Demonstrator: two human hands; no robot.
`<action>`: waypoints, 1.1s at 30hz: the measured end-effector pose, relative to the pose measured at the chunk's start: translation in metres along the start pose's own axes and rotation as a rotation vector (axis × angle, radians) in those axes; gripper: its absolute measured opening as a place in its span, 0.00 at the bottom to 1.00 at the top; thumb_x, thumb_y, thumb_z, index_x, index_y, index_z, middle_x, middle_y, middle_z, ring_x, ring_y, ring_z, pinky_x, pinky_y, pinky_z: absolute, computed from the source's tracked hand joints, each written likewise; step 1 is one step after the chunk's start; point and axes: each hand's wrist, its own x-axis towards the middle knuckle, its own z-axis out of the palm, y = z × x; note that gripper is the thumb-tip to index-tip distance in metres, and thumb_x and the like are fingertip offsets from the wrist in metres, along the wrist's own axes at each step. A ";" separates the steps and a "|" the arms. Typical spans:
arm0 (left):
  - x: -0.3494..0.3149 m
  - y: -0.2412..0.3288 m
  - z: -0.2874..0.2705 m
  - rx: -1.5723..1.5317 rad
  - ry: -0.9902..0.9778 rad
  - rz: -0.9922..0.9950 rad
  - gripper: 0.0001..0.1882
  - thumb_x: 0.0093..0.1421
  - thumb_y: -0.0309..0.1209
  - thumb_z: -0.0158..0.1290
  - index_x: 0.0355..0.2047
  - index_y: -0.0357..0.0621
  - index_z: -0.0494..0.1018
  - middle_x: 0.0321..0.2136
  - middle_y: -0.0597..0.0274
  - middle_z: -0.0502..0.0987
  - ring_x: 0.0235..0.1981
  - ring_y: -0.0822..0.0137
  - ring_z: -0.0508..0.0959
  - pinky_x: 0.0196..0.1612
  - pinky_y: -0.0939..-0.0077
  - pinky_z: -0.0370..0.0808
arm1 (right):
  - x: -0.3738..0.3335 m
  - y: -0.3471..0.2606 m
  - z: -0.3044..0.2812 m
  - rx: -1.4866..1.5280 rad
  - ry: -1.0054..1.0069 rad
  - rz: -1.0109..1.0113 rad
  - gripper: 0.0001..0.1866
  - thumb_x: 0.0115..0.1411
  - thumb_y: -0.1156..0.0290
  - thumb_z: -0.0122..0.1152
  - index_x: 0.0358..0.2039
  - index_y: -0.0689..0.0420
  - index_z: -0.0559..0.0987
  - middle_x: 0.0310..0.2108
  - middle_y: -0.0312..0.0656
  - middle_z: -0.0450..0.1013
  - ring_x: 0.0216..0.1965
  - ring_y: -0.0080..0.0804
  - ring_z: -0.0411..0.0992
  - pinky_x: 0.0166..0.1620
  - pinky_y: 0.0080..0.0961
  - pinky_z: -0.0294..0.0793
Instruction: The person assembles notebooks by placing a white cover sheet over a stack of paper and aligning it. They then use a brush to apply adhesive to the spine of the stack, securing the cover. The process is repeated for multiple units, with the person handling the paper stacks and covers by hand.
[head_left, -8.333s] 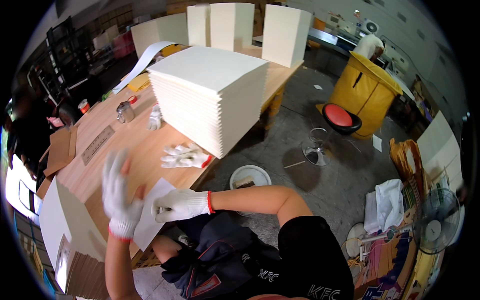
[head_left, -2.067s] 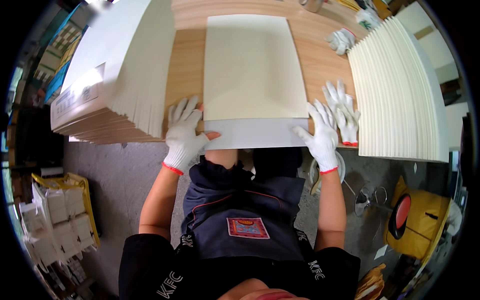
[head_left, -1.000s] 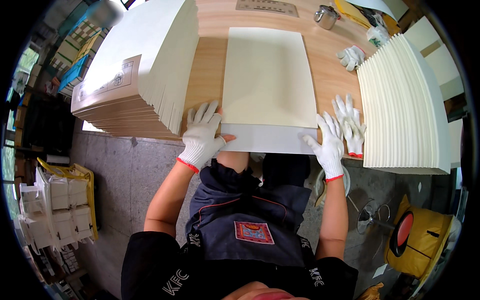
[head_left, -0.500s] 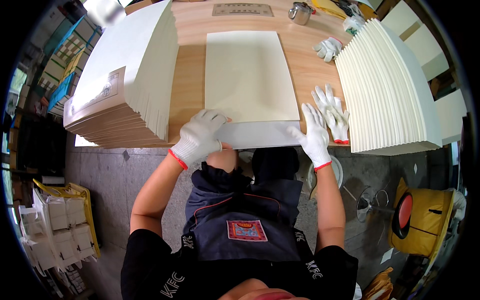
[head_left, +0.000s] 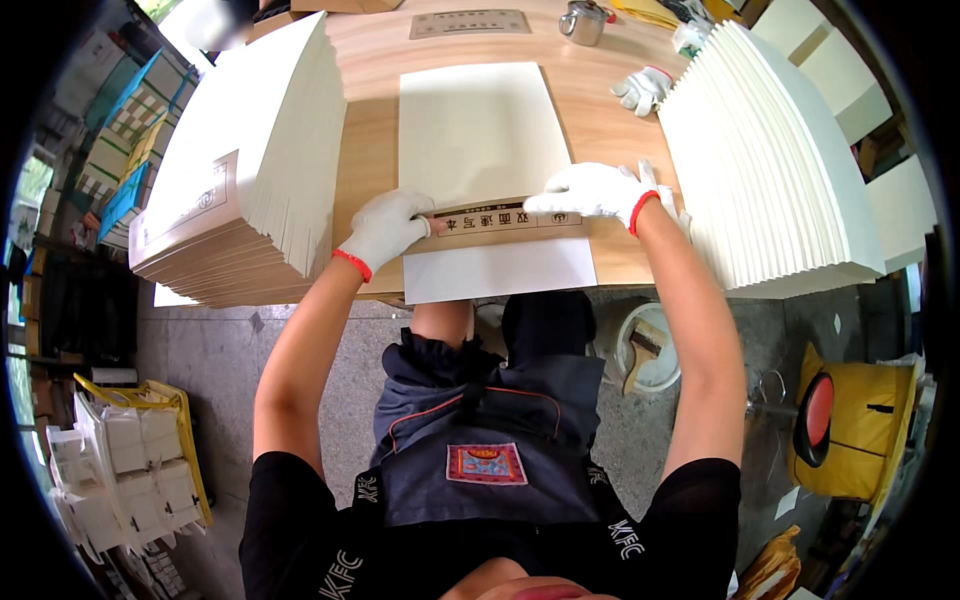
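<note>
On the tabletop the brown strip runs L-R across the near end of the pad, L hand w/ bent fingers at one end, can't tell if gripping, R hand w/ straight fingers on the other.

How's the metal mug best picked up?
Probably by its handle, coming from the person's left: the loop juts out on the left of the mug, which stands upright on the wooden table. A small red thing shows close by on the right, making that side look less handy.
</note>
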 end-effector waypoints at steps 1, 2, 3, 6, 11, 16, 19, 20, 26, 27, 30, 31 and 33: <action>0.002 -0.005 0.003 -0.015 0.039 -0.030 0.18 0.55 0.42 0.63 0.33 0.38 0.76 0.32 0.57 0.76 0.26 0.56 0.77 0.31 0.64 0.72 | 0.002 0.000 -0.003 0.045 -0.027 0.007 0.34 0.57 0.32 0.53 0.27 0.56 0.81 0.26 0.41 0.77 0.31 0.38 0.75 0.39 0.34 0.71; 0.006 -0.003 0.003 -0.020 0.019 -0.069 0.19 0.54 0.42 0.64 0.32 0.38 0.75 0.31 0.57 0.76 0.27 0.57 0.77 0.31 0.64 0.72 | 0.009 0.012 0.006 0.134 -0.011 -0.001 0.30 0.56 0.36 0.58 0.26 0.56 0.81 0.26 0.40 0.77 0.30 0.36 0.74 0.38 0.32 0.71; 0.007 0.000 0.001 -0.025 -0.001 -0.112 0.20 0.54 0.43 0.65 0.32 0.38 0.75 0.31 0.57 0.75 0.27 0.58 0.77 0.32 0.64 0.72 | 0.014 0.017 0.012 0.221 0.001 -0.010 0.27 0.56 0.40 0.63 0.26 0.56 0.80 0.26 0.39 0.77 0.30 0.33 0.74 0.37 0.30 0.71; 0.008 0.004 -0.001 -0.065 -0.030 -0.176 0.20 0.51 0.42 0.67 0.30 0.38 0.75 0.29 0.58 0.75 0.30 0.59 0.77 0.34 0.64 0.72 | 0.020 0.023 0.030 0.352 0.122 0.057 0.19 0.54 0.50 0.69 0.26 0.55 0.80 0.24 0.38 0.76 0.29 0.31 0.74 0.35 0.30 0.70; 0.022 0.001 -0.008 0.105 -0.175 -0.074 0.24 0.49 0.40 0.68 0.43 0.47 0.73 0.41 0.60 0.76 0.42 0.58 0.78 0.41 0.63 0.75 | 0.022 0.033 0.049 0.288 0.282 -0.053 0.19 0.55 0.51 0.68 0.25 0.55 0.79 0.23 0.38 0.76 0.27 0.31 0.74 0.34 0.32 0.71; 0.058 0.044 -0.039 0.465 -0.450 0.269 0.51 0.47 0.38 0.69 0.69 0.77 0.54 0.53 0.61 0.69 0.53 0.57 0.75 0.47 0.58 0.77 | 0.023 0.033 0.053 0.200 0.339 -0.095 0.20 0.56 0.48 0.65 0.27 0.54 0.78 0.26 0.42 0.78 0.31 0.41 0.76 0.36 0.38 0.72; 0.091 0.080 -0.030 0.715 -0.711 0.460 0.59 0.43 0.35 0.71 0.68 0.92 0.49 0.50 0.61 0.72 0.50 0.53 0.77 0.47 0.58 0.78 | 0.027 0.037 0.059 0.102 0.415 -0.091 0.19 0.57 0.49 0.64 0.27 0.54 0.78 0.26 0.42 0.77 0.31 0.41 0.75 0.35 0.37 0.72; 0.094 0.091 -0.027 0.797 -0.801 0.511 0.59 0.43 0.34 0.71 0.68 0.93 0.49 0.50 0.61 0.72 0.49 0.53 0.78 0.47 0.58 0.78 | 0.025 0.036 0.061 0.110 0.451 -0.101 0.18 0.58 0.50 0.63 0.29 0.53 0.79 0.28 0.42 0.77 0.33 0.41 0.75 0.36 0.37 0.72; 0.105 0.088 -0.027 0.742 -0.766 0.605 0.61 0.39 0.28 0.71 0.67 0.96 0.51 0.48 0.61 0.76 0.47 0.52 0.79 0.45 0.59 0.78 | -0.030 0.081 0.063 -0.375 0.860 0.216 0.19 0.66 0.63 0.52 0.57 0.40 0.74 0.52 0.36 0.75 0.54 0.32 0.71 0.55 0.37 0.69; 0.107 0.086 -0.025 0.706 -0.737 0.670 0.61 0.39 0.28 0.71 0.67 0.96 0.52 0.49 0.61 0.76 0.47 0.52 0.79 0.45 0.59 0.78 | -0.037 0.105 0.073 -0.484 0.877 0.202 0.19 0.63 0.65 0.54 0.55 0.43 0.75 0.50 0.36 0.75 0.50 0.33 0.71 0.51 0.36 0.71; 0.105 0.087 -0.028 0.698 -0.746 0.695 0.62 0.37 0.28 0.72 0.66 0.95 0.53 0.50 0.63 0.76 0.46 0.52 0.80 0.44 0.59 0.78 | -0.041 0.118 0.078 -0.426 0.697 0.199 0.18 0.56 0.68 0.60 0.49 0.46 0.78 0.43 0.36 0.76 0.42 0.34 0.73 0.41 0.33 0.74; 0.103 0.094 -0.032 0.752 -0.773 0.629 0.59 0.37 0.29 0.72 0.66 0.91 0.56 0.49 0.63 0.77 0.46 0.52 0.79 0.44 0.58 0.78 | -0.043 0.105 0.075 -0.428 0.751 -0.024 0.17 0.55 0.67 0.61 0.47 0.46 0.79 0.42 0.35 0.76 0.41 0.34 0.74 0.40 0.33 0.74; 0.104 0.091 -0.033 0.769 -0.739 0.661 0.56 0.37 0.32 0.73 0.65 0.87 0.59 0.48 0.63 0.77 0.46 0.52 0.80 0.44 0.57 0.78 | -0.050 0.054 0.062 -0.416 0.835 -0.483 0.14 0.53 0.66 0.63 0.42 0.46 0.80 0.39 0.33 0.76 0.37 0.33 0.75 0.39 0.32 0.74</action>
